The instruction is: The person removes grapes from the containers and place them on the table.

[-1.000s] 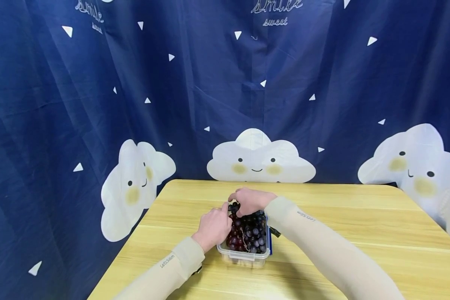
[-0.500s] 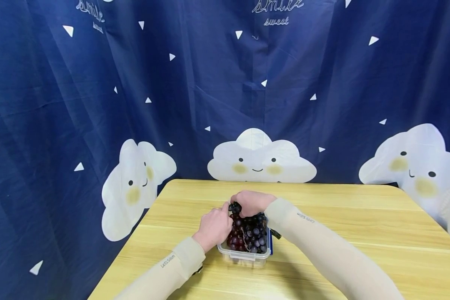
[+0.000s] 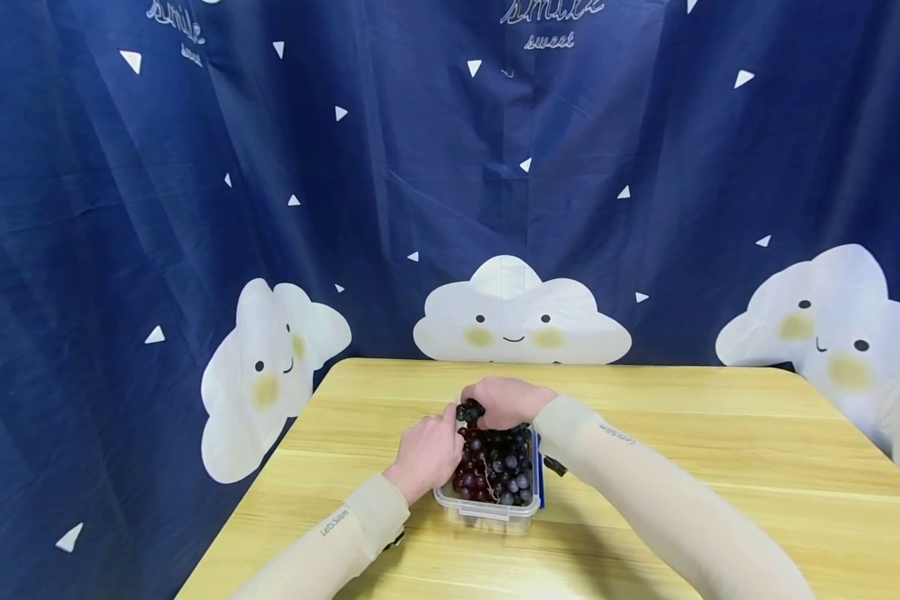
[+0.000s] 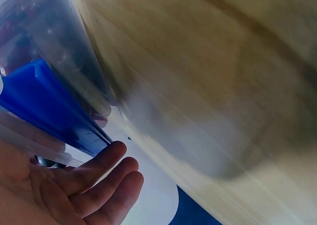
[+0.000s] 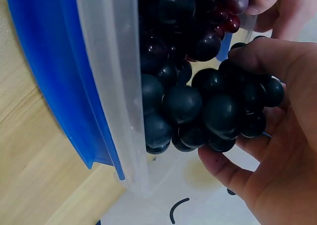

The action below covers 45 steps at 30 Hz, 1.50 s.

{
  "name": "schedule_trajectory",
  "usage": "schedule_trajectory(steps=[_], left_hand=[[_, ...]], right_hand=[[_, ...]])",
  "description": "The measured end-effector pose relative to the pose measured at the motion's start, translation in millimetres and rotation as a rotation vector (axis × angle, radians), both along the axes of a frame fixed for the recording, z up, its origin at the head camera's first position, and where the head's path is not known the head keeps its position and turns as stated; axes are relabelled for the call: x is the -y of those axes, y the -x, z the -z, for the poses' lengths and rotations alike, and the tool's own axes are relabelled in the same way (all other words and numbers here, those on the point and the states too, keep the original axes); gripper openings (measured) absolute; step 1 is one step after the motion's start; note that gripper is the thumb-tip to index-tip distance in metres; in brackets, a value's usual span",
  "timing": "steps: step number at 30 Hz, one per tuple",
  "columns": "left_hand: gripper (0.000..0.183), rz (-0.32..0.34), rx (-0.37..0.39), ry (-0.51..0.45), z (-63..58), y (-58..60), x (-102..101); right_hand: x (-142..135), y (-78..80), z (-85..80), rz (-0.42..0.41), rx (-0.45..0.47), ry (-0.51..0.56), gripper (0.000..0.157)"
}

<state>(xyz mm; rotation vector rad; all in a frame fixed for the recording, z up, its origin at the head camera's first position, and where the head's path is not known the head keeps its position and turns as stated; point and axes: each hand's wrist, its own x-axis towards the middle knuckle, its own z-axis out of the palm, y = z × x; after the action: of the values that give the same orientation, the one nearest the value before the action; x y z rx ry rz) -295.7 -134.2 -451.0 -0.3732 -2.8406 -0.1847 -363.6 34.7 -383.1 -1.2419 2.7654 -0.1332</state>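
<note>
A clear plastic container [image 3: 487, 510] filled with dark grapes [image 3: 506, 479] stands on the table. My right hand [image 3: 504, 402] reaches over its far end, thumb and fingers curled round a bunch of black grapes [image 5: 218, 111] at the rim. Some of that bunch [image 3: 468, 410] pokes out beside the knuckles. My left hand [image 3: 429, 450] grips the container's left wall near the far corner. Its fingers [image 4: 111, 158] lie along the outside by a blue latch flap [image 4: 54, 106] in the left wrist view, while its thumb is mostly hidden there.
The pale wooden table [image 3: 682, 467] reaches back to a blue curtain [image 3: 570, 208] printed with white clouds. Another blue flap [image 5: 54, 76] hangs folded down on the container's right side. Below my right wrist sits a small black object [image 3: 555, 467].
The fingers of my right hand have curled in closer round the black grapes, and the bunch has turned slightly at the far corner. My left hand and the container stay in place.
</note>
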Motion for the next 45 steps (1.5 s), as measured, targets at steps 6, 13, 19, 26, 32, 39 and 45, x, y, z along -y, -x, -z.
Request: schedule_trajectory(steps=[6, 13, 19, 26, 32, 39, 45], left_hand=[[0.051, 0.01, -0.013, 0.0, 0.7, -0.2, -0.5], [0.052, 0.017, -0.006, 0.001, 1.3, 0.9, -0.1], [0.052, 0.019, -0.002, 0.006, 1.7, 2.2, 0.6], [0.055, 0.018, -0.002, 0.009, 1.7, 1.5, 0.3], [0.056, 0.016, 0.0, 0.004, -0.2, -0.1, -0.3], [0.054, 0.016, 0.006, -0.016, -3.1, -1.4, -1.0], [0.053, 0.028, -0.008, -0.022, -3.2, -1.9, -1.0]], right_hand=[[-5.4, -3.4, -6.3, -0.016, -0.026, 0.037, 0.04], [-10.1, -8.0, -17.5, -0.039, -0.06, 0.066, 0.043], [-13.0, -11.1, -23.6, -0.064, -0.109, 0.095, 0.042], [-16.0, -17.4, -29.4, -0.066, -0.11, 0.14, 0.039], [-19.0, -22.1, -35.1, -0.087, -0.114, 0.168, 0.039], [-23.2, -27.1, -40.8, -0.097, -0.118, 0.205, 0.04], [-27.0, -30.8, -47.1, -0.103, -0.099, 0.236, 0.043]])
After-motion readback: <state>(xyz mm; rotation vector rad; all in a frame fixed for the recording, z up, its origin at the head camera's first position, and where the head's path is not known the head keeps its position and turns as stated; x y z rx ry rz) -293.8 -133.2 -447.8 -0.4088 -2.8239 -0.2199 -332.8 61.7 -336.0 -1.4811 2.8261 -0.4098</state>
